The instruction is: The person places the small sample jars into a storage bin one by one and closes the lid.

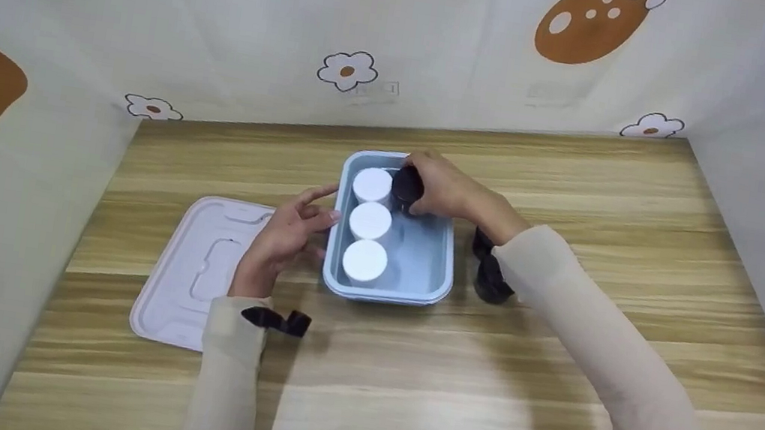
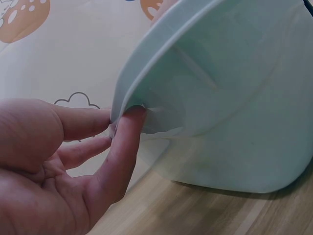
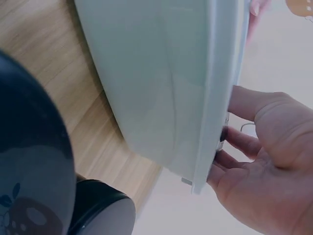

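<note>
A light blue container (image 1: 409, 291) stands mid-table on the wood. Three white-lidded jars (image 1: 370, 221) sit in a row along its left side. My right hand (image 1: 432, 186) reaches over the far end and grips a black jar (image 1: 406, 187) just inside the far rim. In the right wrist view the right hand (image 3: 264, 161) curls over the container's rim (image 3: 215, 98), and only a dark sliver of the jar shows. My left hand (image 1: 310, 218) touches the container's left rim with straight fingers. In the left wrist view a fingertip (image 2: 133, 117) presses under the rim (image 2: 146, 68).
The container's pale lid (image 1: 188, 269) lies flat on the table to the left, partly under my left forearm. More black jars (image 1: 491, 277) stand right of the container, half hidden by my right arm; one looms at the right wrist view's left (image 3: 29, 161). Patterned cloth walls (image 1: 246, 12) enclose the table on three sides.
</note>
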A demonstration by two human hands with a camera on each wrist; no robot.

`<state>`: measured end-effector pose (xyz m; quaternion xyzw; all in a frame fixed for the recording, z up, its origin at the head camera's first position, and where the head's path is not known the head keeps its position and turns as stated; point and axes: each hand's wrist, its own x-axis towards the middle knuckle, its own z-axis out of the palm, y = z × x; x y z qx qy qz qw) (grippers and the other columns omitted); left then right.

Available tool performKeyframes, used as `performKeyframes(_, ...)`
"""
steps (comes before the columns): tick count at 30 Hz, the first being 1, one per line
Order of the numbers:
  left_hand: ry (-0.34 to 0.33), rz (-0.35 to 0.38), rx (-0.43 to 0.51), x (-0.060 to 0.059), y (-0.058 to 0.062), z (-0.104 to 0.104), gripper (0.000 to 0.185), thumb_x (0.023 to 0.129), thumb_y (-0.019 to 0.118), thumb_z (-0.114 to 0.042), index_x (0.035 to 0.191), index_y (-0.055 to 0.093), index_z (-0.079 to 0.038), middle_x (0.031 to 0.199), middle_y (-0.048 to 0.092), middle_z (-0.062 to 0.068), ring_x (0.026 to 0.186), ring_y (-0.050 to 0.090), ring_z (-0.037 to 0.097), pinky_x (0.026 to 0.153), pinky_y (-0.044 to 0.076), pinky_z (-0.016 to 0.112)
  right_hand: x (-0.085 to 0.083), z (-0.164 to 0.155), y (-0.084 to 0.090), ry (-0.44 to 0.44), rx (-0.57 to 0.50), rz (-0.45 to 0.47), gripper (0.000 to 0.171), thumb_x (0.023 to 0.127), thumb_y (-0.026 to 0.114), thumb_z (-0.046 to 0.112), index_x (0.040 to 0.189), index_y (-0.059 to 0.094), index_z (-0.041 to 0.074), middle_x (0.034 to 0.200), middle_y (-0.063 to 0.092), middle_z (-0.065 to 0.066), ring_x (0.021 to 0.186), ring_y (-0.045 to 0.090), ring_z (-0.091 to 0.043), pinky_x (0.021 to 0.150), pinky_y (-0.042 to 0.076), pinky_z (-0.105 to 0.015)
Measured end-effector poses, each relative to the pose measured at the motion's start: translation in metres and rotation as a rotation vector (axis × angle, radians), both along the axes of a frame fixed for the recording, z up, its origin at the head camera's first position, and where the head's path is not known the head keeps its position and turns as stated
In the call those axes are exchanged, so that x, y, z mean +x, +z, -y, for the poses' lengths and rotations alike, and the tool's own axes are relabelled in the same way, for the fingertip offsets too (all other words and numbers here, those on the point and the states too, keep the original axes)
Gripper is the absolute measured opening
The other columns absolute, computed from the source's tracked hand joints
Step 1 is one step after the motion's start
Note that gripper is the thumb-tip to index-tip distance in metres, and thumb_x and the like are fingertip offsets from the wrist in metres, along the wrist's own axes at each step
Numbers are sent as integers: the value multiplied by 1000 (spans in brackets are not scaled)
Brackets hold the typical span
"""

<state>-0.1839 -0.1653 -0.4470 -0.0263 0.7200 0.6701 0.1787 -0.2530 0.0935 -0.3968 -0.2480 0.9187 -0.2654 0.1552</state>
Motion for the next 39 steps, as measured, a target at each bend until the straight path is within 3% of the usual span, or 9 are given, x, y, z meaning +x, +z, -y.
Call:
performKeyframes(8, -3, -5, -4, 0, 2, -1, 59, 98, 66, -15, 152, 43, -18, 120, 65, 16, 94, 69, 17, 51, 59, 26, 8, 1, -3, 36, 82, -118, 62, 80, 77, 0, 136, 50, -4, 130, 48, -29, 117, 55, -40, 105, 52, -48)
performKeyframes(15, -19, -21, -14, 0, 2, 0, 60, 98, 66, -17, 153, 41, -18, 129, 63, 21, 101, 68, 21, 54, 61, 27, 14, -11, 12, 21, 37, -121, 65, 86, 75, 5, 145, 47, 1, 139, 47, -23, 128, 50, -36, 114, 44, -47)
performKeyframes(21, 0, -23, 1, 1, 0, -3, 57, 99, 63, -11, 152, 42, -17, 121, 65, 18, 97, 69, 18, 51, 60, 25, 19, -37, 27, 21, -99, -132, 54, 90, 73, 12, 139, 54, 1, 143, 51, -19, 133, 50, -36, 115, 43, -50)
performKeyframes(27, 11, -23, -15, 0, 1, -2, 57, 99, 63, -12, 152, 43, -17, 119, 65, 15, 99, 69, 22, 52, 60, 26, 31, -72, 29, -61, -321, -135, 39, 91, 72, 11, 129, 64, 3, 133, 63, -14, 128, 55, -33, 106, 50, -51)
performKeyframes(36, 12, -15, -40, 1, 1, -3, 55, 100, 62, -13, 151, 44, -19, 123, 65, 16, 95, 70, 19, 51, 59, 25, 40, -120, 6, -154, -529, -53, 36, 92, 72, 12, 128, 67, 6, 134, 64, -11, 128, 55, -15, 110, 48, -45)
performKeyframes(39, 11, -13, -40, 1, 2, -4, 55, 99, 62, -14, 151, 44, -20, 123, 65, 17, 95, 70, 18, 51, 59, 25, 41, -135, -7, -166, -595, -9, 38, 93, 71, 10, 130, 64, 4, 135, 63, -12, 123, 57, -6, 109, 49, -34)
